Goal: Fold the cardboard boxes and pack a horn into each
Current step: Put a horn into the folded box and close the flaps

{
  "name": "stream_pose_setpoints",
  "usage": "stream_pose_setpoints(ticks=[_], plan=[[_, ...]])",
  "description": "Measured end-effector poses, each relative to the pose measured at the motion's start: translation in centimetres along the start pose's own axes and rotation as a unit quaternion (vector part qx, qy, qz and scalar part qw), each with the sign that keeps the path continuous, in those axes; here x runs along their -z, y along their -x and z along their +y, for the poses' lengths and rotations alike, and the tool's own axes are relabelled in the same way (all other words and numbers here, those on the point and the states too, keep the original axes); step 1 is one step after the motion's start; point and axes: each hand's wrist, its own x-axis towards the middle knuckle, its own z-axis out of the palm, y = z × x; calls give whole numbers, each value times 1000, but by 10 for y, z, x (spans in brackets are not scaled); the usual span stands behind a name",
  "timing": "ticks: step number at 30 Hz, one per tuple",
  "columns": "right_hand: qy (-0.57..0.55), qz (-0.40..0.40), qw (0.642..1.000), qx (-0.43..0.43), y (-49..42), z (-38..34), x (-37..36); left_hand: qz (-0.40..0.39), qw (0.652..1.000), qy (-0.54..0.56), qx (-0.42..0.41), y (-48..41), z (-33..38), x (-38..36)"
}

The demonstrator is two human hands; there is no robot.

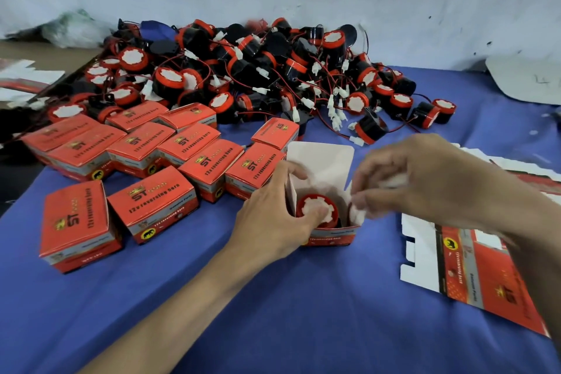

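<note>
Now, red-rimmed horn [317, 209] in open box [321, 161].
Left hand [273, 218] grips its 9 o'clock side, right hand [406, 179] pinches its 3 o'clock side; bench [303, 297] open at 6.

Red horn [317, 209] sits white face up in the open box [331, 235], lid flap upright. Closed boxes [151, 203] left of it, horn pile [258, 70] behind.

Packing workshop; heaped horns [258, 79], printed boxes [145, 143]
</note>
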Motion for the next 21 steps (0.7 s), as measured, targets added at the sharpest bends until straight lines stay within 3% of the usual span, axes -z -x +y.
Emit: stream_pose_setpoints(ticks=[3,6,8,10,15,19,21], plan=[[-64,79,994,32,-7,-4,-11,-16,1000,23,10,2,0,-1],[71,136,985,72,-17,-6,-36,-8,1000,24,6,6,-2,-3],[224,86,968,75,-24,-8,-56,3,1000,21,3,10,-2,-4],[287,32,955,71,-25,-6,-65,8,999,36,0,12,-3,-4],[177,-17,980,86,-27,-8,-58,25,999,45,-5,11,-5,-2],[220,-20,970,103,-34,-6,-61,10,999,38,-4,10,-7,-3],[181,-39,975,124,-33,-3,-58,0,999,35,-5,9,-8,-2]])
